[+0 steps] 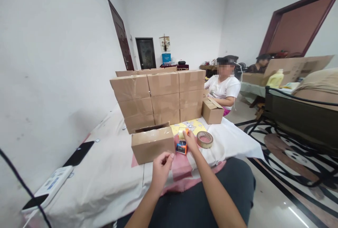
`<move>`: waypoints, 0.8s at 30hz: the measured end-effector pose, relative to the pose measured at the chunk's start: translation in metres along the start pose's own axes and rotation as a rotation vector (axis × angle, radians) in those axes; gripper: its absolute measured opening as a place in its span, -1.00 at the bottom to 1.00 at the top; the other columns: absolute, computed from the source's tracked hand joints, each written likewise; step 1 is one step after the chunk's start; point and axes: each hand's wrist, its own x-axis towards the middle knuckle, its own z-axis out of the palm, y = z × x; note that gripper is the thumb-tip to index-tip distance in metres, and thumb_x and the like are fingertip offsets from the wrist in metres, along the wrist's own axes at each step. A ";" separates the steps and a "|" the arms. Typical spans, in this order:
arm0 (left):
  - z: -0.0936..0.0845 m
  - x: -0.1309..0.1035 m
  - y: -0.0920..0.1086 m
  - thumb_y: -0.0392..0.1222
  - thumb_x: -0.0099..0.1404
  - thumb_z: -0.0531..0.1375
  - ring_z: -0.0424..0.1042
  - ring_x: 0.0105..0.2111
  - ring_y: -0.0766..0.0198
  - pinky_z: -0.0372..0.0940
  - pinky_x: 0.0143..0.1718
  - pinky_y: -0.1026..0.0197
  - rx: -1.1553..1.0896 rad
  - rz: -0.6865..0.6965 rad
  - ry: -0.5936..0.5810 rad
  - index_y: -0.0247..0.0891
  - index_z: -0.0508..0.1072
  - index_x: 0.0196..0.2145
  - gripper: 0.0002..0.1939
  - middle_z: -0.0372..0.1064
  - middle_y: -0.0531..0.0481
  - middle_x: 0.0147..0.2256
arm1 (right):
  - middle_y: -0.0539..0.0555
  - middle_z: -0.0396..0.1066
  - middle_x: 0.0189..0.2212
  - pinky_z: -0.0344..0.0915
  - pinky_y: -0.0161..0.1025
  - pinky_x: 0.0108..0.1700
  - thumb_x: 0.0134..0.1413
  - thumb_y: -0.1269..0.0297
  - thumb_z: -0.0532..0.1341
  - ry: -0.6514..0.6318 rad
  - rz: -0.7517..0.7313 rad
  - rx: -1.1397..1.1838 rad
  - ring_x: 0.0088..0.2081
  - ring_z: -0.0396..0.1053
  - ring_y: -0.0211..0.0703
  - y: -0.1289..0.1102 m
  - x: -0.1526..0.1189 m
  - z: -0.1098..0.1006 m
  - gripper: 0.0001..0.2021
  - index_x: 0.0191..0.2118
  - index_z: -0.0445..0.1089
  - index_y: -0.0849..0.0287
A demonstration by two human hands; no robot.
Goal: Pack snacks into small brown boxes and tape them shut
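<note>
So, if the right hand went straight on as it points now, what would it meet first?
Past the tape dispenser it holds, probably the stacked boxes; depth is hard to judge.

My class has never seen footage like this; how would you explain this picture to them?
No machine here: these are a person's bare hands, seen from a camera worn on their head, looking forward and down. On the cloth stand a near box, stacked boxes behind it, and another box farther right. The right hand holds a tape dispenser, with a roll of tape lying beside it. The left hand is curled in front of the near box; whether it pinches anything is unclear.
</note>
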 end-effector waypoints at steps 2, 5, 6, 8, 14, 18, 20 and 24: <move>-0.002 0.001 -0.001 0.05 0.35 0.15 0.11 -0.58 0.38 0.05 -0.49 0.30 -0.002 -0.007 -0.018 -0.26 0.40 -0.49 -0.63 0.12 0.16 -0.63 | 0.01 0.35 -0.44 0.31 -0.15 -0.21 -0.18 0.04 0.26 0.082 0.010 -0.044 -0.30 0.34 -0.03 -0.002 0.005 -0.002 -0.71 -0.38 0.24 0.09; -0.004 0.003 -0.004 0.08 0.40 0.08 0.14 -0.58 0.36 0.06 -0.49 0.31 -0.012 -0.012 -0.050 -0.25 0.45 -0.37 -0.63 0.17 0.15 -0.62 | 0.03 0.36 -0.35 0.29 -0.13 -0.08 -0.28 0.16 0.27 0.180 0.006 -0.060 -0.19 0.34 0.01 -0.006 0.008 -0.005 -0.68 -0.33 0.22 0.08; -0.003 0.004 -0.004 0.10 0.41 0.06 0.13 -0.59 0.36 0.05 -0.51 0.31 -0.019 -0.014 -0.056 -0.25 0.45 -0.35 -0.61 0.16 0.16 -0.62 | 0.03 0.36 -0.34 0.29 -0.13 -0.08 -0.30 0.18 0.26 0.190 0.005 -0.049 -0.18 0.34 0.01 -0.007 0.007 -0.005 -0.68 -0.32 0.22 0.08; 0.000 0.004 -0.007 0.13 0.41 0.04 0.11 -0.61 0.36 0.04 -0.53 0.31 -0.042 -0.023 -0.071 -0.25 0.44 -0.37 -0.58 0.15 0.16 -0.63 | 0.03 0.38 -0.36 0.31 -0.12 -0.11 -0.31 0.19 0.23 0.170 0.005 -0.006 -0.22 0.37 -0.01 -0.009 0.003 -0.007 -0.69 -0.32 0.22 0.09; 0.018 0.005 -0.029 0.32 0.33 0.05 0.09 -0.64 0.36 0.03 -0.53 0.29 -0.159 -0.105 -0.158 -0.24 0.39 -0.42 -0.46 0.11 0.17 -0.67 | 0.04 0.43 -0.42 0.37 -0.14 -0.24 -0.28 0.15 0.22 -0.029 -0.034 0.162 -0.36 0.43 -0.04 -0.012 -0.003 -0.015 -0.71 -0.33 0.31 0.13; 0.027 0.008 -0.043 0.36 0.29 0.08 0.08 -0.65 0.36 0.01 -0.55 0.29 -0.243 -0.176 -0.209 -0.22 0.34 -0.39 -0.47 0.11 0.19 -0.68 | 0.01 0.41 -0.47 0.36 -0.17 -0.30 -0.27 0.18 0.22 -0.102 0.004 0.189 -0.42 0.41 -0.07 -0.015 0.001 -0.019 -0.73 -0.33 0.32 0.12; 0.027 0.009 -0.045 0.33 0.26 0.14 0.09 -0.65 0.38 0.00 -0.56 0.30 -0.260 -0.203 -0.215 -0.21 0.32 -0.39 -0.50 0.12 0.20 -0.67 | 0.00 0.42 -0.46 0.34 -0.21 -0.32 -0.28 0.20 0.20 -0.121 0.038 0.171 -0.42 0.40 -0.09 -0.014 0.003 -0.019 -0.72 -0.31 0.34 0.12; 0.018 0.011 -0.048 0.24 0.30 0.14 0.11 -0.63 0.38 0.00 -0.55 0.31 -0.242 -0.228 -0.200 -0.21 0.29 -0.47 -0.55 0.12 0.17 -0.65 | 0.01 0.42 -0.44 0.30 -0.23 -0.36 -0.24 0.20 0.15 -0.120 0.119 0.072 -0.42 0.36 -0.11 -0.011 0.010 -0.017 -0.69 -0.27 0.38 0.15</move>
